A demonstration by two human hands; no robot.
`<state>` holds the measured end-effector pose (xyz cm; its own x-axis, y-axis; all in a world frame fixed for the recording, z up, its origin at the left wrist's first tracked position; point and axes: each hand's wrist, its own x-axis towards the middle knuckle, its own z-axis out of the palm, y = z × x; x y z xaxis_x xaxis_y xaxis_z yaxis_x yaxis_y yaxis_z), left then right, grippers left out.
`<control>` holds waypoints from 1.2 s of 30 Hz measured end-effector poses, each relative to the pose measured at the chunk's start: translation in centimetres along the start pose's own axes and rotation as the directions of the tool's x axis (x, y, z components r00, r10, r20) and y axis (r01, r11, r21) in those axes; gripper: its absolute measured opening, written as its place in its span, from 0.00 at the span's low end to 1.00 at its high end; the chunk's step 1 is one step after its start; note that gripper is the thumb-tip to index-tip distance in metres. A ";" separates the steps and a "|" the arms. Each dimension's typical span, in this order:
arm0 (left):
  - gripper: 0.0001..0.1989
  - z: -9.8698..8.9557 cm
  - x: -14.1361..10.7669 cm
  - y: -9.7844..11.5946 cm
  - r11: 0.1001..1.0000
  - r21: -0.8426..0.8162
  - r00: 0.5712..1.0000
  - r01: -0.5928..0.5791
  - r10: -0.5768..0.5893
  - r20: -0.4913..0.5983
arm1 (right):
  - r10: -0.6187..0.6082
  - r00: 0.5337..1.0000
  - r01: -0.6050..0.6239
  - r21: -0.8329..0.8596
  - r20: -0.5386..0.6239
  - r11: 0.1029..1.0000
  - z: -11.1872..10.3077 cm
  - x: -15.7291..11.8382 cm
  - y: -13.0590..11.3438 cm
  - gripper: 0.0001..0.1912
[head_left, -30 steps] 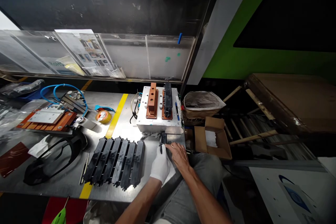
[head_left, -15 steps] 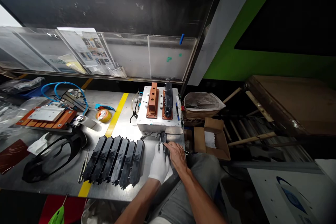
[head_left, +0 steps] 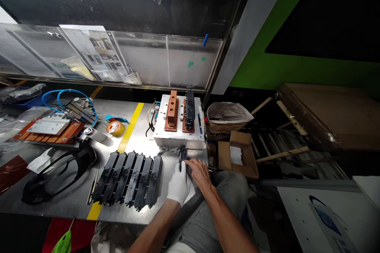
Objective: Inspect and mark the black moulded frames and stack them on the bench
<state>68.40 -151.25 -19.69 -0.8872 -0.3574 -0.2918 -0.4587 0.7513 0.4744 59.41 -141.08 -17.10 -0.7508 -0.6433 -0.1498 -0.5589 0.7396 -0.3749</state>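
My left hand (head_left: 178, 185), in a white glove, is closed around a long black plastic part (head_left: 183, 155) near the table's front right edge. The part points away from me, and its near end is hidden by the glove. My right hand (head_left: 199, 172) is bare, its fingers curled and the index fingertip against the part's right side. What those fingers hold, if anything, is too small to tell. Left of my hands, several similar black plastic parts (head_left: 139, 180) lie side by side in a slanted row.
Beyond my hands stands a white fixture block (head_left: 166, 141) with an orange-brown holder (head_left: 171, 112) and another black part (head_left: 190, 110) mounted on it. Tape (head_left: 115, 128), a black frame (head_left: 32, 189) and a clamp fixture (head_left: 50, 128) are at left. An open carton (head_left: 249, 162) stands right.
The view has shifted slightly. Both hands stay on the black plastic part at nearly the same place, with the right fingers still at its side.
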 end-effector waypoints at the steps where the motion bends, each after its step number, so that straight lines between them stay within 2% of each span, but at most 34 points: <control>1: 0.33 0.1 -0.1 -0.2 1.000 0.014 1.000 0.002 -0.002 0.016 | 0.002 1.000 -0.002 0.001 0.004 1.000 -0.1 0.1 0.0 0.30; 8: 0.29 0.7 -2.4 -2.1 1.000 0.011 0.998 0.010 -0.011 0.062 | 0.023 1.000 -0.023 0.006 0.012 1.000 -0.2 0.3 -0.5 0.29; 15: 0.24 -0.1 -1.8 -1.3 1.000 -0.009 1.000 -0.009 0.009 0.013 | 0.034 0.999 -0.033 0.049 -0.033 0.998 0.2 0.8 -0.7 0.31; 20: 0.29 -1.5 -0.1 0.2 0.999 -0.029 0.999 -0.032 0.031 -0.040 | 0.049 0.993 -0.037 0.111 -0.107 0.993 0.2 1.1 -0.7 0.32; 24: 0.36 -2.0 -1.4 0.1 0.995 -0.082 0.996 -0.048 0.041 -0.082 | 0.064 0.985 -0.033 0.186 -0.161 0.982 -0.3 0.1 0.2 0.30; 27: 0.35 -1.4 -4.3 -1.4 0.993 -0.091 0.993 -0.081 0.073 -0.091 | 0.019 0.990 0.015 0.233 -0.143 0.972 -0.5 -1.7 0.9 0.30; 30: 0.28 -0.2 -6.8 -3.2 0.994 -0.056 0.994 -0.097 0.094 -0.046 | -0.059 0.996 0.076 0.278 -0.067 0.958 -0.1 -3.9 0.8 0.31; 32: 0.26 0.8 -7.4 -4.0 0.988 -0.045 0.988 -0.148 0.146 -0.043 | -0.103 0.995 0.104 0.303 -0.019 0.947 0.4 -5.1 0.5 0.31; 36: 0.27 2.6 -6.3 -5.0 0.973 -0.044 0.973 -0.226 0.223 -0.065 | -0.132 0.991 0.115 0.315 0.034 0.942 1.3 -6.0 -0.2 0.31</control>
<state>76.39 -151.32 -22.33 -0.9685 -0.2160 -0.1243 -0.2481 0.7877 0.5639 64.47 -137.67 -17.31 -0.6582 -0.7415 -0.1302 -0.5016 0.5609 -0.6587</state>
